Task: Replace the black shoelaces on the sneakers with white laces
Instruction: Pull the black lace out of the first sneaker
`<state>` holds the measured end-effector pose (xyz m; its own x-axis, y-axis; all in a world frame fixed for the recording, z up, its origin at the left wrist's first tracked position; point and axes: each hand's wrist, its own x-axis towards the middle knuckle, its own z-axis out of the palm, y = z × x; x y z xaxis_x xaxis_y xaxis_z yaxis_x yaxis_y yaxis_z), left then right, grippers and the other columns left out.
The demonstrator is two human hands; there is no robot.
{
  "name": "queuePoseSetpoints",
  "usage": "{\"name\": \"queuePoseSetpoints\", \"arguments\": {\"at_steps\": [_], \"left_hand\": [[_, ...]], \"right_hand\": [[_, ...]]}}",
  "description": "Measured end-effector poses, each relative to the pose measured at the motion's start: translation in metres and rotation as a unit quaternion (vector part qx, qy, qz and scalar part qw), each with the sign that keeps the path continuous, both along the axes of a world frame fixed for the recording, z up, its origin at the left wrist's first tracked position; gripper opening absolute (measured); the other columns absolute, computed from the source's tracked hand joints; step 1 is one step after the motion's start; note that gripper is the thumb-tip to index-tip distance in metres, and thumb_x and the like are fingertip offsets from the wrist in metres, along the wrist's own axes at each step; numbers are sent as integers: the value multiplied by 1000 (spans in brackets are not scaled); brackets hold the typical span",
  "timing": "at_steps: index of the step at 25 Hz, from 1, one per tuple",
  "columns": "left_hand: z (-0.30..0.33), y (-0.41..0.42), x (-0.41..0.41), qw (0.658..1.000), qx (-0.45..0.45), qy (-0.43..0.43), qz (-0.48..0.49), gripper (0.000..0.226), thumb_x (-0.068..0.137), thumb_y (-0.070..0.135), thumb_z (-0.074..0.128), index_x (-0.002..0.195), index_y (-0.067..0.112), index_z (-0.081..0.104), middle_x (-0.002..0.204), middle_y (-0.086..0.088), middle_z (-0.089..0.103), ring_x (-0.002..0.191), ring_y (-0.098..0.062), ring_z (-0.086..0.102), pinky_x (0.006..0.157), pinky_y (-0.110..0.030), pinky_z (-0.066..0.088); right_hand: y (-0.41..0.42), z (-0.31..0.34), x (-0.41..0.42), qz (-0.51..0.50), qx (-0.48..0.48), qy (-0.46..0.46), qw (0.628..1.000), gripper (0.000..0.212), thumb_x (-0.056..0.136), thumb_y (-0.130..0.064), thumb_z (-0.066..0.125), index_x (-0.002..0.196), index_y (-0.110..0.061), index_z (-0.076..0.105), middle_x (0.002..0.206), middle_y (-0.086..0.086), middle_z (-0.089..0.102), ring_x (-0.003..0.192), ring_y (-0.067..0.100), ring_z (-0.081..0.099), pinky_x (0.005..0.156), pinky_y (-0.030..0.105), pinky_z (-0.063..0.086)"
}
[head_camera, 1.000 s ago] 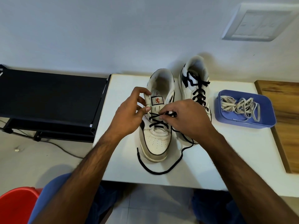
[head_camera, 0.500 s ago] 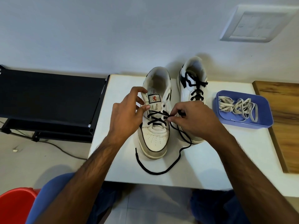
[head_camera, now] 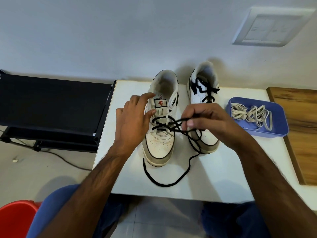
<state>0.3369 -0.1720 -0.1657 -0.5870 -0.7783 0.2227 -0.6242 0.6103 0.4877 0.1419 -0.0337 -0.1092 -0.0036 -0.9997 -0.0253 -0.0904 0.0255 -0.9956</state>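
Two white sneakers stand side by side on the small white table (head_camera: 123,179). The left sneaker (head_camera: 159,146) has its black lace (head_camera: 171,183) partly pulled out, with crossings left over the lower eyelets and a loose end curling in front of the toe. My left hand (head_camera: 132,122) rests on the sneaker's left side by the tongue, thumb pressed near an upper eyelet. My right hand (head_camera: 207,121) pinches a loop of that black lace, drawn out to the right. The right sneaker (head_camera: 204,83) is still laced in black, its front hidden behind my right hand. White laces (head_camera: 250,114) lie tangled in a blue tray (head_camera: 281,127).
A black bench (head_camera: 51,103) adjoins the table's left edge. A wooden board (head_camera: 301,127) lies at the right. A red bucket (head_camera: 15,219) sits on the floor at the lower left. A switch plate (head_camera: 271,26) is on the wall.
My right hand has drawn the black lace out of an upper eyelet and moved right, away from the left sneaker. My left hand has stayed on the sneaker's side.
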Motion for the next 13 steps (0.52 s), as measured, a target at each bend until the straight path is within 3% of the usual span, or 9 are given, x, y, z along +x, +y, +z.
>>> {"name": "queuePoseSetpoints", "arguments": {"at_steps": [3,5,7,9,13], "left_hand": [[-5,3,0,996,-67,-33,-58,27,98,23,63,124,32,63,158,-8,33,136,-32,39,99,-49,34],[-7,9,-1,993,-61,-34,-99,19,96,26,64,114,31,67,165,-5,22,142,-29,29,104,-48,28],[-7,13,-3,993,-45,-15,-108,13,94,28,67,107,29,69,164,-2,26,142,-25,27,103,-46,25],[-4,12,-4,995,-33,4,-89,8,91,27,72,99,27,70,158,1,35,141,-24,28,101,-42,24],[2,14,-6,997,-3,61,-52,6,89,25,72,95,26,69,148,6,42,137,-19,31,98,-36,22]], "right_hand": [[-4,-16,13,156,84,214,961,9,91,-6,68,95,-9,76,90,-3,76,85,9,70,80,21,50],[-6,-26,18,190,114,318,922,24,87,-4,64,99,-20,78,93,-10,76,87,1,68,80,18,50],[-6,-23,16,147,126,338,921,36,83,2,57,98,-24,77,92,-15,74,81,-6,65,72,12,46],[-7,-19,17,48,89,361,927,36,85,-1,56,103,-29,70,90,-17,72,73,-4,62,65,19,45],[-19,-30,34,-99,3,426,899,54,92,-11,56,140,-35,52,100,-11,58,75,5,54,63,28,47]]}}
